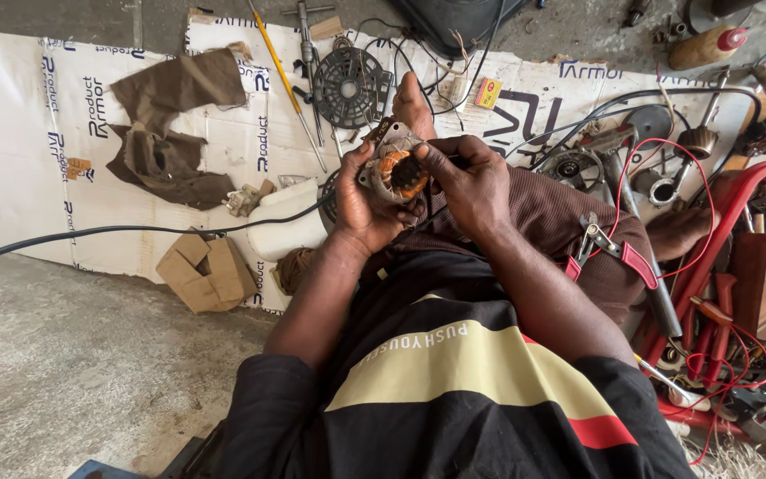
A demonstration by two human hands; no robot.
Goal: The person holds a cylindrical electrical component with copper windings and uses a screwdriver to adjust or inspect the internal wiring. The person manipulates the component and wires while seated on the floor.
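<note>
Copper-orange windings show inside the small motor stator (396, 170), which the person holds above the lap, in front of the raised knee. The left hand (358, 206) cups it from the side, fingers curled around its metal body. The right hand (467, 182) meets it from the other side; its thumb and forefinger are pressed together at the opening of the winding, but what they pinch is too small to tell. Pliers with red handles (609, 248) lie on the right thigh. Further out, on the printed cardboard sheet (28, 160), are a round fan grille (347, 87), a brown rag (170, 129) and a folded cardboard piece (206, 270).
</note>
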